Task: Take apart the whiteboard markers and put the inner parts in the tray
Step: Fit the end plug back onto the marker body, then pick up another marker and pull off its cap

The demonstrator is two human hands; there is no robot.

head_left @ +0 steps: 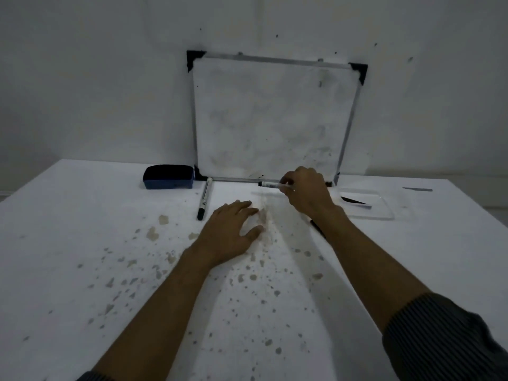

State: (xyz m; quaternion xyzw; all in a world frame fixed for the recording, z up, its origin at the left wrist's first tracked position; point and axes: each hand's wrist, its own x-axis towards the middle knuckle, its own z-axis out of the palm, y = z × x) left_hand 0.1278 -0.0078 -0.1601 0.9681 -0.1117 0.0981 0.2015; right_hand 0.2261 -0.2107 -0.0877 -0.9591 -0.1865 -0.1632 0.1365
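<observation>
My right hand (306, 189) grips a white whiteboard marker (270, 184) by one end, holding it level just above the table with its dark tip pointing left. My left hand (232, 229) lies flat on the table, fingers spread, holding nothing. A second marker (204, 198) with a black cap lies on the table to the left, cap toward me. A clear tray (384, 213) sits right of my right hand with a thin dark inner part (354, 200) in it. A dark slim piece (317, 228) shows on the table under my right wrist.
A small whiteboard (270, 116) leans against the wall behind the hands. A dark blue eraser (169, 176) sits to its left. The white table (110, 243) is speckled with stains. A flat grey strip (417, 189) lies at the far right.
</observation>
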